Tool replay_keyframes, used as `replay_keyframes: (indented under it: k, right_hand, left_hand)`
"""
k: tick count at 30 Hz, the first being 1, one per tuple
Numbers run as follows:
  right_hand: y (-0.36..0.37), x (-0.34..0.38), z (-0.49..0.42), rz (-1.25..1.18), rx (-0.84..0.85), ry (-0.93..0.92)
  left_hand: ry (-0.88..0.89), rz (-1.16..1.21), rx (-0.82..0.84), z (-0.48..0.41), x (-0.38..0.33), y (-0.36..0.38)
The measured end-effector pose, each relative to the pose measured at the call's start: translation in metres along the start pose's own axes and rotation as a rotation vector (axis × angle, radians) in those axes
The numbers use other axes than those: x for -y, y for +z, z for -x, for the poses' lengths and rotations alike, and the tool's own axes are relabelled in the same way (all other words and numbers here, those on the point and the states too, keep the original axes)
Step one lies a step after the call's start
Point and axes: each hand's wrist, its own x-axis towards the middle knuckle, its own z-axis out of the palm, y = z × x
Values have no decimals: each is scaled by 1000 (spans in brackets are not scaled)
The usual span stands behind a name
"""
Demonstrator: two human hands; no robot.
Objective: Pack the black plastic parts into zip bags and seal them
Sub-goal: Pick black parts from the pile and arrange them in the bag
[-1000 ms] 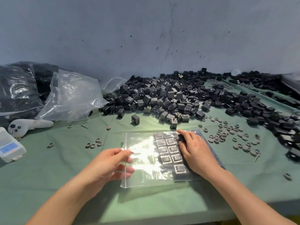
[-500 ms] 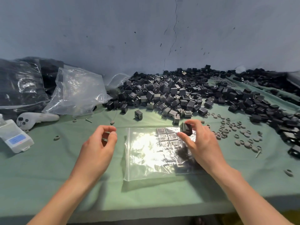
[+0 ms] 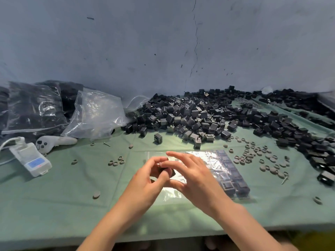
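A clear zip bag lies flat on the green cloth, with rows of black plastic parts packed along its right side. My left hand and my right hand meet above the bag's left half. Between their fingertips they pinch one black part, mostly hidden by the fingers. A big loose pile of black parts spreads behind the bag and off to the right.
Empty clear bags and dark filled bags sit at the back left. A white controller and a white device with a cable lie left. Grey rings and screws are scattered around. The table's front edge is near.
My right hand carried a black part from the bag's far edge toward me and left. My left hand came in from the left, and both now grip the part together.
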Motion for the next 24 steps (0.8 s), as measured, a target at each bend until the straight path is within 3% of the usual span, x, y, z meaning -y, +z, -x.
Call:
replay_keyframes:
  k: [4,6,9,13,17,21,24]
  right_hand:
    - [2,-17,22,25,-84,296]
    - [5,-27,42,74,-170,487]
    - [7,-32,54,141,-210,600]
    - [10,-33,50,205,-36,623]
    - [10,-37,52,195,-9,661]
    - [11,-37,54,218,-19,661]
    - [12,-37,54,233,-15,664]
  left_hand:
    - [-178,-48,-351,-1,33,-33]
    - [-316,-30,-418,2,50,-45]
    - [-405,3,-356,3,63,-42]
    - [-354,-95,-226,-2,57,-25]
    - [-308,-253,-99,-4,55,-16]
    - [-368,-11,-140,-1,52,-17]
    - [-363,-40,-40,-4,49,-15]
